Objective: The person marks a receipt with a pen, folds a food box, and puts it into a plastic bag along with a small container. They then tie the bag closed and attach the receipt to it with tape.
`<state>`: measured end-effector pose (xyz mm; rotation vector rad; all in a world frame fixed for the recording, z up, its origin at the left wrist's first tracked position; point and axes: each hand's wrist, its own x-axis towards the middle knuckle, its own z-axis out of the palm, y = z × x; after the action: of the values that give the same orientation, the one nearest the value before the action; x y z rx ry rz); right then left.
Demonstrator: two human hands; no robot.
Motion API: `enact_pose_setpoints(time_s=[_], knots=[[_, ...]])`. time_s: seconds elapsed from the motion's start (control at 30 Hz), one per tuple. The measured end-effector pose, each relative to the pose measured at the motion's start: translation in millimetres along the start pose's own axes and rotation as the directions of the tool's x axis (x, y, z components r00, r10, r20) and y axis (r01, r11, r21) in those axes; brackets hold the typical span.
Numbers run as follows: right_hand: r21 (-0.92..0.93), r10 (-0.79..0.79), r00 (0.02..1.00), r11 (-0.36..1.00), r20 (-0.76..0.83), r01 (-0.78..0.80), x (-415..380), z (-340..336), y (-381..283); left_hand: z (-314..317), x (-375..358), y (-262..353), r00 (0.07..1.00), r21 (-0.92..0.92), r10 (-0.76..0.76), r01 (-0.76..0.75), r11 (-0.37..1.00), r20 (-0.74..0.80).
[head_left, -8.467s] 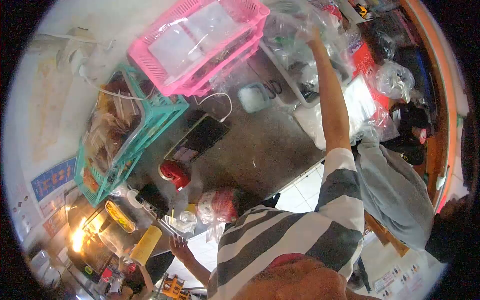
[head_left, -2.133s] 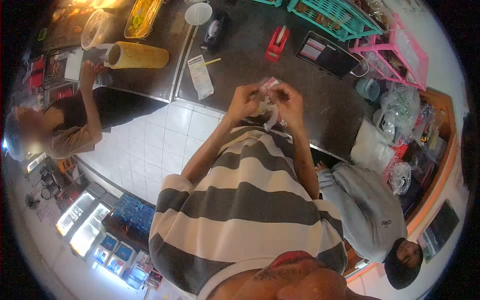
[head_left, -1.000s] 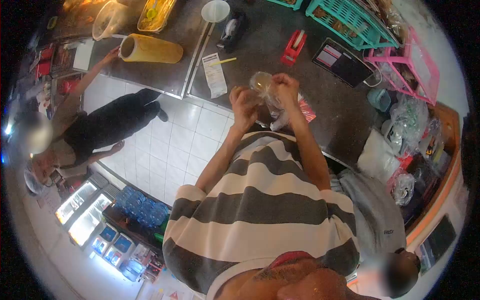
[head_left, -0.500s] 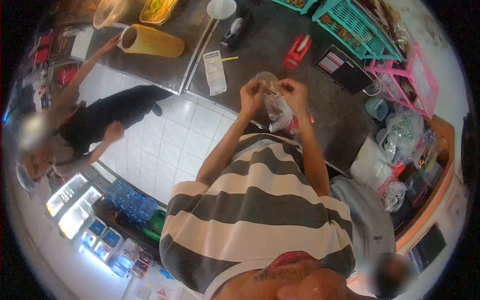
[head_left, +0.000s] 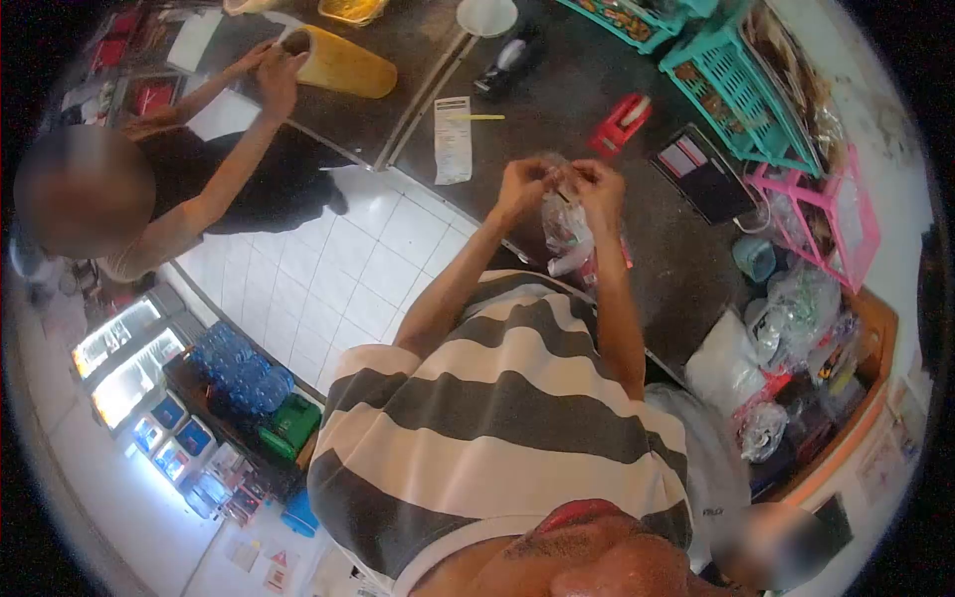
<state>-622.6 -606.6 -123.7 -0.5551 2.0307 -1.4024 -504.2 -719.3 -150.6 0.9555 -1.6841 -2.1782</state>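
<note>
My left hand and my right hand are close together over the dark counter, just in front of my striped shirt. Both are closed, fingertips pinching the upper part of a clear plastic bag. The bag hangs down between my wrists toward the counter's edge. What is inside it is too blurred to make out. Beyond my right hand lies a red tape dispenser. A printed receipt lies past my left hand, with a thin yellow stick across its upper part.
At left, a co-worker has both hands at a yellow pitcher. On the right are a tablet, teal baskets, a pink rack and plastic bags. A white bowl stands at the back. Another person is behind me.
My fingers have drawn closer together at the bag's top, which looks gathered now. The co-worker has leaned in and brought a second hand to the pitcher. My view has shifted slightly.
</note>
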Motion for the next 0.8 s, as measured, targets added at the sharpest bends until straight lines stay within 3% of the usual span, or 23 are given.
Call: enact_pose_setpoints(time_s=[0.03,0.07,0.2,0.27,0.3,0.37,0.4,0.47,0.6,0.63,0.67,0.7,0.73,0.77,0.8], knots=[[0.125,0.081,0.996,0.989,0.032,-0.085,-3.2,3.1,9.6,0.6,0.8,0.7,0.994,0.033,-0.086,0.088,0.996,-0.070],[0.244,0.160,0.984,0.954,0.075,-0.174,-5.1,5.5,10.8,4.8,-2.2,7.6,0.989,-0.012,-0.006,0.005,1.000,-0.146],[0.211,0.164,0.979,0.959,0.124,-0.187,-6.0,1.2,10.7,2.3,-4.3,3.2,0.981,0.039,0.125,-0.120,0.992,-0.147],[-0.109,-0.080,0.993,0.990,0.089,0.090,0.8,-1.1,4.3,2.9,-8.1,9.9,0.971,0.111,0.227,-0.218,0.970,-0.073],[-0.109,-0.078,0.993,0.990,0.086,0.087,3.7,-2.8,0.9,2.6,-9.9,13.6,0.972,0.111,0.225,-0.217,0.970,-0.070],[-0.207,-0.366,0.890,0.881,0.273,0.426,9.6,-3.7,-26.9,3.1,-14.2,28.9,0.949,0.288,0.314,-0.293,0.912,-0.028],[-0.206,-0.368,0.890,0.881,0.271,0.427,10.7,-2.3,-27.5,4.3,-14.7,29.7,0.949,0.289,0.315,-0.294,0.911,-0.027],[-0.434,-0.386,0.840,0.728,0.381,0.531,11.6,0.9,-23.8,9.2,-15.5,29.0,0.892,0.379,0.437,-0.367,0.850,-0.114],[-0.464,-0.418,0.864,0.728,0.282,0.504,9.6,9.6,-8.4,16.2,-19.1,29.0,0.925,0.372,0.328,-0.241,0.897,-0.193],[-0.229,-0.281,0.939,0.918,0.199,0.323,6.8,8.6,-3.7,12.3,-17.0,24.2,0.931,0.286,0.294,-0.227,0.931,-0.216],[0.040,-0.110,0.981,0.994,0.162,0.105,3.9,7.6,1.5,9.7,-16.1,18.5,0.938,0.197,0.254,-0.210,0.958,-0.237],[0.042,-0.108,0.981,0.994,0.160,0.102,3.8,6.4,6.8,8.9,-14.4,12.5,0.939,0.199,0.253,-0.208,0.958,-0.235],[0.262,0.056,0.986,0.960,0.156,-0.096,3.9,4.7,10.6,9.3,-14.5,10.3,0.935,0.181,0.260,-0.219,0.959,-0.244],[0.466,0.216,0.958,0.839,0.188,-0.280,4.5,3.7,14.8,9.8,-15.8,7.6,0.931,0.163,0.265,-0.229,0.960,-0.252],[0.470,0.222,0.958,0.836,0.183,-0.284,6.7,3.7,19.0,10.0,-19.7,4.6,0.934,0.166,0.260,-0.224,0.960,-0.245]])
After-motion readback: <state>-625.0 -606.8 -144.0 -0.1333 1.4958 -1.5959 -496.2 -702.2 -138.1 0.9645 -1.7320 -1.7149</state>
